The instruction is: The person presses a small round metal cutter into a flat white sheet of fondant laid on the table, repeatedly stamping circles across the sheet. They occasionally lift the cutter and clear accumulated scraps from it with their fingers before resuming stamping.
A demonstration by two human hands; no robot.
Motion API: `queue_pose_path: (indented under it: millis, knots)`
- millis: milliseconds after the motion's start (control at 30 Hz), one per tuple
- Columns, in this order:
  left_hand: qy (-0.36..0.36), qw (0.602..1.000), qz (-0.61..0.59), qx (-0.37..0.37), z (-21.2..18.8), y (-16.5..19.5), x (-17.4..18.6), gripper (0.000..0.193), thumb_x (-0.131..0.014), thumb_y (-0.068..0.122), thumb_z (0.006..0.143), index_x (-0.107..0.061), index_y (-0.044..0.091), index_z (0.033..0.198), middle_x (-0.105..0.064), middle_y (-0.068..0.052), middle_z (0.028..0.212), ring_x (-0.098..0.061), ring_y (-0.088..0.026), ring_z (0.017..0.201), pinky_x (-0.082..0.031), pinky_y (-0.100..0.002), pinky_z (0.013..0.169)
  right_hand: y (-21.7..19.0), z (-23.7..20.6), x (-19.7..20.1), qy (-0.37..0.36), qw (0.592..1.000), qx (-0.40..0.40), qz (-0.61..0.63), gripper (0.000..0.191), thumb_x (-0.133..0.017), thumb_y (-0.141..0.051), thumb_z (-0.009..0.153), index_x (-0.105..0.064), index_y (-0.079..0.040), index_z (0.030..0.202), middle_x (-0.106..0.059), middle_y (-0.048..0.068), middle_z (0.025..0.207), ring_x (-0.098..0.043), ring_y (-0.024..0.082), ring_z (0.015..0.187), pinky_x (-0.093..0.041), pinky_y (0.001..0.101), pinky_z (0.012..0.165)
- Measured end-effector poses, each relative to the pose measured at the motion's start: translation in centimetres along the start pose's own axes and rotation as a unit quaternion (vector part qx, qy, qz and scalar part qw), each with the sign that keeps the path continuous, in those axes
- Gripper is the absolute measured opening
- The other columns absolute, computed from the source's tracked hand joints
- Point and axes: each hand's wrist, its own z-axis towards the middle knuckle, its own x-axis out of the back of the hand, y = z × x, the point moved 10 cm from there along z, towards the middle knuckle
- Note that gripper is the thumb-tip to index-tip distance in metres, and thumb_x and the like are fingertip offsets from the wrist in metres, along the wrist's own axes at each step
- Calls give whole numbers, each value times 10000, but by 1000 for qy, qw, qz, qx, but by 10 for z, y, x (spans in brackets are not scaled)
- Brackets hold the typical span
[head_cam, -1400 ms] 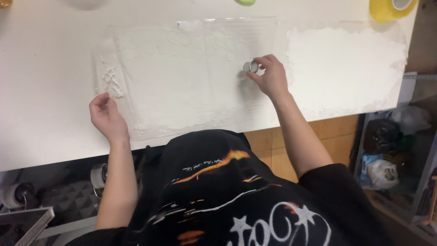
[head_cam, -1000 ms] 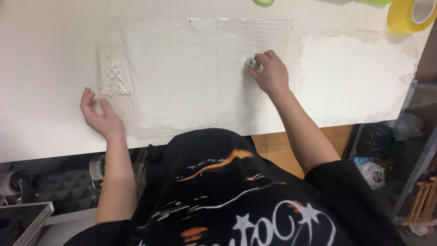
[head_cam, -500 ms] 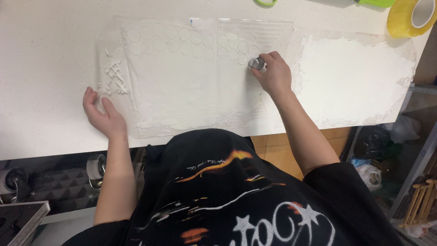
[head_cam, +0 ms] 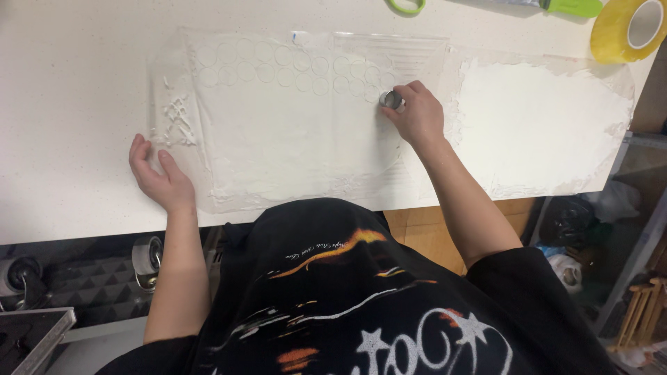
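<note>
Right hand [head_cam: 417,117] closed on small round metal cutter [head_cam: 391,99], pressed onto white rolled sheet [head_cam: 292,132] at its right part, end of circle rows. Left hand [head_cam: 161,177] open, flat on counter [head_cam: 69,104], touching sheet's lower left edge. Yellow tape roll [head_cam: 629,29] far right of sheet.

We get bright, even overhead light on the white table [head_cam: 69,83], slightly washed out, with soft glare on the clear plastic sheet [head_cam: 306,48]. Shadows are faint. Focus is sharp centre; the dark floor near left is dim and soft.
</note>
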Motion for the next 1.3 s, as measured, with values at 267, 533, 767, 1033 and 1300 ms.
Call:
queue_pose_path:
  millis: [267,533,767,1033,1300]
  knots:
    - [0,1000,6,-13,-3,8,2,237,-571,73,1106,-539,-38,1313,-542,-218,1515,-529,-378,1426,-432,-458,1211,-6,5,0,-25,997,34,-64,397,-876,-340,804,-737,-47,1033,-675,108,994,-673,327,865,-547,440,741]
    - [-2,1000,-9,-11,-4,10,9,248,-566,72,1094,-540,-42,1313,-545,-226,1497,-522,-384,1420,-413,-472,1210,-21,4,-8,-94,976,72,-182,375,-789,-382,897,-688,-21,900,-671,149,971,-669,345,849,-558,454,709]
    - [-10,1000,-12,0,-5,15,12,247,-557,80,1090,-543,-21,1315,-553,-222,1500,-502,-388,1442,-388,-484,1218,-38,1,-7,-143,954,105,-242,376,-738,-397,943,-729,-22,949,-672,150,1020,-690,332,938,-572,438,765]
    - [-8,1000,-20,-11,-7,28,20,306,-570,89,1087,-518,-23,1366,-554,-211,1490,-493,-394,1439,-386,-483,1217,-64,-5,4,-156,941,123,-274,329,-801,-342,858,-759,-20,911,-690,148,1028,-707,338,923,-582,445,759]
    - [7,999,15,-45,-9,47,29,406,-616,113,1082,-471,-26,1435,-543,-219,1452,-490,-411,1391,-368,-500,1204,-44,-34,45,-32,996,1,-83,394,-858,-383,851,-771,-5,918,-725,168,855,-678,342,788,-556,449,712]
